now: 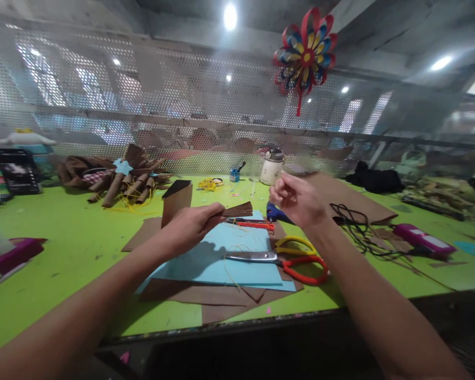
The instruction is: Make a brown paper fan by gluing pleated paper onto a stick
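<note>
My left hand (193, 226) grips a pleated strip of brown paper (239, 210), its folded end fanning out to the right. Raised to the right of it, my right hand (296, 199) is closed in a pinch; what it holds, if anything, is too small to make out. Below the hands, light blue paper sheets (214, 269) lie on brown paper (174, 293). Scissors (253, 257) with one red and one yellow handle rest across the blue sheets. A red cutter-like tool (255, 226) lies behind them, and a blue glue gun (275, 212) is partly hidden by my right hand.
Rolled brown paper pieces (113, 192) with a blue star stand at the back left. Yellow string (209, 184), a white bottle (272, 168) and a blue jar (235, 175) are behind. A black cable (352, 221) and purple box (423, 240) lie right; a phone (18, 170) stands left.
</note>
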Available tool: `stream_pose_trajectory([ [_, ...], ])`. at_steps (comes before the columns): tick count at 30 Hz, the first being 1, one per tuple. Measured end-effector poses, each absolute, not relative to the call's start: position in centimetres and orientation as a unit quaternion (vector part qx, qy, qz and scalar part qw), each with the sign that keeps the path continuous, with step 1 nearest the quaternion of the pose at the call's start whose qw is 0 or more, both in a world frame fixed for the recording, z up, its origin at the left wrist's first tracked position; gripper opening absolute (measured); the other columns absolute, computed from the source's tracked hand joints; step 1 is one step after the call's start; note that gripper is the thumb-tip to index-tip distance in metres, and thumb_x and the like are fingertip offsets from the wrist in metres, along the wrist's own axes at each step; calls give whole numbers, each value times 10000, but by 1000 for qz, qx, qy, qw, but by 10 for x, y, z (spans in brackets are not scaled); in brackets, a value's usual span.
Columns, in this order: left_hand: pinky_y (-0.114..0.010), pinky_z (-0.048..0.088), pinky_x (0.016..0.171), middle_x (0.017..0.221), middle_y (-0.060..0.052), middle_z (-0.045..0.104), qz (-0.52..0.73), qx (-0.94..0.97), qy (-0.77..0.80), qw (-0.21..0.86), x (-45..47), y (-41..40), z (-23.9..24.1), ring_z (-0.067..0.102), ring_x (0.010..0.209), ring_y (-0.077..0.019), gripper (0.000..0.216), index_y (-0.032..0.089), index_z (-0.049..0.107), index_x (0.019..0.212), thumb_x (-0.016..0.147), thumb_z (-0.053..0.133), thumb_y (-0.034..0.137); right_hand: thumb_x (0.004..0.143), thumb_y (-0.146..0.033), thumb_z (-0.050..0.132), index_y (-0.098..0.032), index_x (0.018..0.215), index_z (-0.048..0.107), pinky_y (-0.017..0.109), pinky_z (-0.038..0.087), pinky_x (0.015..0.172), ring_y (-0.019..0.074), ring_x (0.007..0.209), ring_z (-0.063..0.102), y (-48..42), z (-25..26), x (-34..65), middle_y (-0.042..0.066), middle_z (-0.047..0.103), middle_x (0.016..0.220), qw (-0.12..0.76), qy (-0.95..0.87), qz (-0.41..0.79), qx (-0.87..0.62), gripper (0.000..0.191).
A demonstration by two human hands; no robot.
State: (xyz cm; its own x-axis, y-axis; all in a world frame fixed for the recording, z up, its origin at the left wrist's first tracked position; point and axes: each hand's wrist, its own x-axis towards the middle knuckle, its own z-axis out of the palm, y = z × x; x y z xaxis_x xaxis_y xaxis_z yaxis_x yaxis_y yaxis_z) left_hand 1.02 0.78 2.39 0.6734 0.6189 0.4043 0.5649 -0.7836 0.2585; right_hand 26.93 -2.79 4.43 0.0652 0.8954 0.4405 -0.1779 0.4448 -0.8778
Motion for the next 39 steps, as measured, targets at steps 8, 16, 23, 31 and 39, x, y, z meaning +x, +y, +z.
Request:
stream_pose_trajectory([
  [8, -250, 269, 554, 705, -23, 595, 263, 894, 363, -9, 8, 9, 21, 475, 577, -161, 206, 245, 580, 864, 900, 447, 398, 793, -413, 568, -214, 538, 386, 254, 325, 454, 98, 429, 327, -16, 52, 317, -61, 275, 476, 737, -469, 346, -343, 370],
  [16, -243, 295, 564, 701, -17, 576, 244, 902, 356, -16, 8, 15, 19, 484, 577, -145, 273, 235, 537, 904, 937, 353, 434, 726, -427, 635, -172, 592, 570, 383, 455, 713, 264, 816, 581, -11, 44, 324, 103, 629, 733, 554, -512, 65, -653, 296],
  [23, -248, 342, 582, 761, -35, 625, 243, 905, 343, -69, 7, 12, 18, 522, 623, -150, 298, 198, 552, 923, 951, 331, 396, 805, -356, 574, -165, 721, 651, 354, 451, 725, 214, 773, 588, -36, 52, 292, 81, 657, 769, 559, -604, -27, -567, 223],
  [31, -249, 362, 599, 810, -42, 644, 256, 897, 343, -112, 7, 12, 18, 554, 661, -153, 302, 193, 554, 929, 957, 325, 388, 801, -404, 634, -163, 794, 704, 253, 398, 539, 106, 543, 509, -42, 41, 273, -3, 604, 611, 315, -751, 380, -439, 251],
  [39, -238, 327, 567, 716, -10, 586, 262, 895, 359, -38, 8, 14, 11, 504, 598, -137, 306, 210, 539, 928, 953, 323, 426, 815, -376, 632, -196, 633, 634, 387, 472, 823, 199, 922, 594, -40, 42, 279, 61, 661, 1014, 545, -640, 497, -215, 256],
])
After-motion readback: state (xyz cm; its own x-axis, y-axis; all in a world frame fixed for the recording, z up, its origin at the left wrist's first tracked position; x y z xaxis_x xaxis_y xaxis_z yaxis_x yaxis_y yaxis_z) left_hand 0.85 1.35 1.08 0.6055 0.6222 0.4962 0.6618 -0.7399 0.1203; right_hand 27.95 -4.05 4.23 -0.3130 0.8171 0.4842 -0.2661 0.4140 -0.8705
